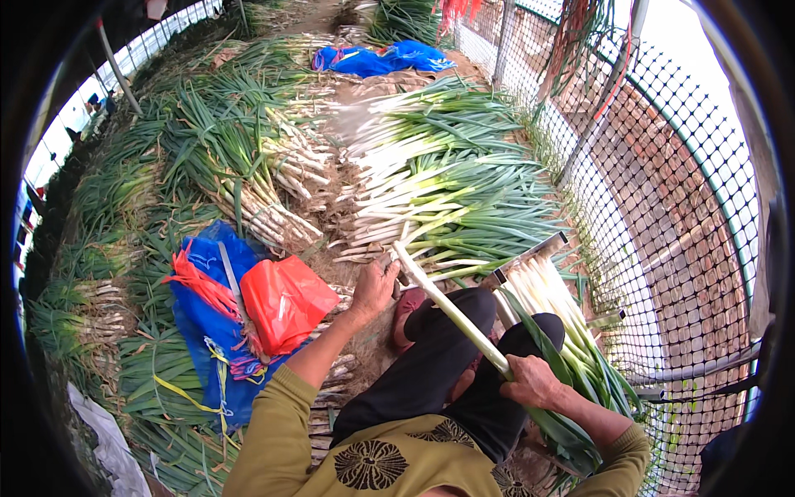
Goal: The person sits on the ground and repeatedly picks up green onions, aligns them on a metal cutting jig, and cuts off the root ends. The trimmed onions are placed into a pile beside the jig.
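Note:
A long, thick green onion (450, 307) lies slantwise across my lap, its white root end pointing up and left. My right hand (533, 380) is closed around the stalk where the white turns to green. At the root end are the bent fingers of my left hand (376, 286); whether they grip it is not clear. Beside my right knee, a metal rack (531, 256) holds a bundle of clean white-stemmed green onions (556, 298). Ahead of my knees spreads a wide row of clean green onions (428, 180), white ends to the left.
To my left are unpeeled green onions (267, 211) with soil and dry roots. On them lie blue mesh bags (217, 397), a red plastic bag (289, 304) and a long blade (230, 273). Black netting (658, 248) borders the right side; more blue mesh (385, 59) lies at the back.

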A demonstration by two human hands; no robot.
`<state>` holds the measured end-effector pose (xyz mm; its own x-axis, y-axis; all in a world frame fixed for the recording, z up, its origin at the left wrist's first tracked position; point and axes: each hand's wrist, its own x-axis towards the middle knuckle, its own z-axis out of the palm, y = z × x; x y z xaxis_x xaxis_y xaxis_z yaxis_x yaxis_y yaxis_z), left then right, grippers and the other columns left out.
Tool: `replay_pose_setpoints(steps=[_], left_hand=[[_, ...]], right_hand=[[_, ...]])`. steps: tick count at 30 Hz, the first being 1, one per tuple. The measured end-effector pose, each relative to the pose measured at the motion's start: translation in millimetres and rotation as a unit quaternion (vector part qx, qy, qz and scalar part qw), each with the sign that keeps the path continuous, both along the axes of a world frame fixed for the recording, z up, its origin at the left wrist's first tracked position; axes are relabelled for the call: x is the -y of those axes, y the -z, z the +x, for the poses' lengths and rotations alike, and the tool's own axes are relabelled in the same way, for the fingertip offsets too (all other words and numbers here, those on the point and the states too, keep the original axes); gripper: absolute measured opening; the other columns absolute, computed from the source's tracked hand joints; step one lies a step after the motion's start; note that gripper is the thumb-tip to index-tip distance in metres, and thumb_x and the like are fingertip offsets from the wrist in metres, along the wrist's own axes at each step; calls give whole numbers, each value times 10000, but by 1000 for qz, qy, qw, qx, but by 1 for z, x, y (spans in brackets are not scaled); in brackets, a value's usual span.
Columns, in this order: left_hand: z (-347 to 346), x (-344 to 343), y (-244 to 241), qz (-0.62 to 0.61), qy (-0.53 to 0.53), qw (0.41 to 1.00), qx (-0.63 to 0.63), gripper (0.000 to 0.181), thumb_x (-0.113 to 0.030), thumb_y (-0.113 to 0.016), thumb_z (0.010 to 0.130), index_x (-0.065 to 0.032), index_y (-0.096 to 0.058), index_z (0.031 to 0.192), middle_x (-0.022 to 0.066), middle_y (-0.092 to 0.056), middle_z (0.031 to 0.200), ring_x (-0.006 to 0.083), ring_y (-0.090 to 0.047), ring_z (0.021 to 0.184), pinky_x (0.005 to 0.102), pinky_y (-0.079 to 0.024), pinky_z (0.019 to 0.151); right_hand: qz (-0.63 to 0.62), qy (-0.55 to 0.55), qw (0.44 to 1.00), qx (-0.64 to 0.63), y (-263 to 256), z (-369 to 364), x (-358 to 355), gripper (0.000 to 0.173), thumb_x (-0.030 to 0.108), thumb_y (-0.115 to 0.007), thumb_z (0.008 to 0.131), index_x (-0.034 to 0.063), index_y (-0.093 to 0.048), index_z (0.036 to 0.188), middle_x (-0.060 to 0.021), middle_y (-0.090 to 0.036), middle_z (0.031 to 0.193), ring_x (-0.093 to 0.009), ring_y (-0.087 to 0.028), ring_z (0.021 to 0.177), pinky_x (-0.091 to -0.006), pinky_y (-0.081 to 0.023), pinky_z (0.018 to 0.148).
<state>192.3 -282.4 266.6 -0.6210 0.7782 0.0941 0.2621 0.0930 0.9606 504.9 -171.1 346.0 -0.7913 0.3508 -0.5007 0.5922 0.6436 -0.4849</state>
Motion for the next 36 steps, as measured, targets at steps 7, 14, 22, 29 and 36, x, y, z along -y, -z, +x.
replay_pose_setpoints(steps=[7, 14, 22, 29, 36], left_hand=[[84, 52, -14, 90, 295, 886, -348, 157, -40, -581, 785, -33, -564, 941, 149, -579, 717, 316, -612, 652, 403, -512, 607], [12, 63, -24, -45, 81, 990, -103, 246, -177, -545, 950, -14, -569, 1133, 82, -650, 979, 174, -629, 904, 321, -508, 803], [-34, 8, -36, 221, 126, 846, 469, 505, -466, -524, 942, -56, -531, 1236, 90, -623, 1084, 163, -596, 993, 383, -474, 876], [-13, 1, -28, 2, -70, 996, 61, 355, -361, -475, 990, -40, -626, 976, 50, -592, 630, 160, -568, 543, 341, -460, 481], [26, 53, -31, 15, 225, 936, -269, 273, -293, -508, 978, -27, -568, 984, 90, -555, 703, 170, -577, 581, 335, -473, 543]], right_hand=[[-485, 192, 852, -48, -5, -20, 7, 239, 29, -696, 661, 24, -615, 886, -31, -597, 718, -127, -549, 566, -266, -437, 527], [-696, 232, 675, -79, 21, -22, -7, 249, 4, -623, 672, -4, -576, 916, -180, -659, 808, -172, -567, 528, -244, -463, 500], [-676, 177, 715, -32, 13, -35, 19, 229, -11, -651, 660, 32, -589, 877, -24, -529, 644, -95, -442, 455, -232, -380, 468], [-687, 225, 690, -34, 28, -30, 27, 297, -3, -667, 556, 5, -604, 846, -143, -626, 848, -144, -511, 503, -248, -429, 481], [-643, 249, 718, -90, 44, -29, 33, 283, -13, -623, 614, 24, -587, 893, -127, -640, 788, -145, -534, 507, -248, -419, 472]])
